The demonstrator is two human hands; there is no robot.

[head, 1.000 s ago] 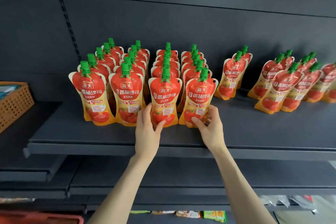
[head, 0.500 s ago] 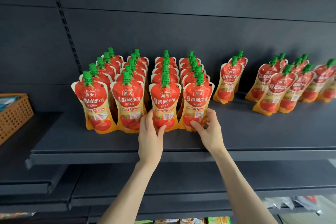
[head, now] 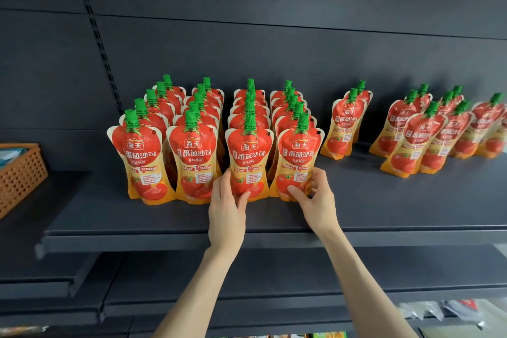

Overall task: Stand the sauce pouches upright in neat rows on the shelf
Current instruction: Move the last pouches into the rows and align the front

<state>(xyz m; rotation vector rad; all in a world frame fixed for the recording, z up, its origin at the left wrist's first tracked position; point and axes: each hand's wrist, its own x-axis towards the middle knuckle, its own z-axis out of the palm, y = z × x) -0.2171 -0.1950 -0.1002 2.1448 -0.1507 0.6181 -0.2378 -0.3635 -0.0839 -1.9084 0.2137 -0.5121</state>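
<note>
4 rows of sauce pouches (head: 192, 123) stand upright on the dark shelf (head: 384, 200), red and orange with green caps. each row runs from the front towards the back panel (head: 274, 49). the rows sit close together on the left half of the shelf.

the front pouch of row 3 (head: 248, 156) and the front pouch of row 4 (head: 297, 156), counted from the left, stand side by side with their bases nearly touching. the left hand (head: 226, 208) grips the row 3 pouch low down, its fingers (head: 223, 184) up along the pouch's left edge and its thumb pressed on the printed front. the right hand (head: 315, 197) holds the row 4 pouch near its base, its thumb on the front and its fingers (head: 319, 177) curled round the right edge. both forearms reach up from below, past the front lip of the shelf.

to the right, apart from the rows, a pair of pouches (head: 345, 123) stands one behind the other. further right a loose cluster of pouches (head: 411, 143) leans to the left and reaches the frame edge, not lined up like the rows.

at the far left an orange basket (head: 22, 175) with a perforated wall sits on a neighbouring shelf. a lower shelf (head: 274, 269) runs beneath the arms. at the bottom right lie some blurred packets (head: 439, 310), too unclear to tell what they are.
</note>
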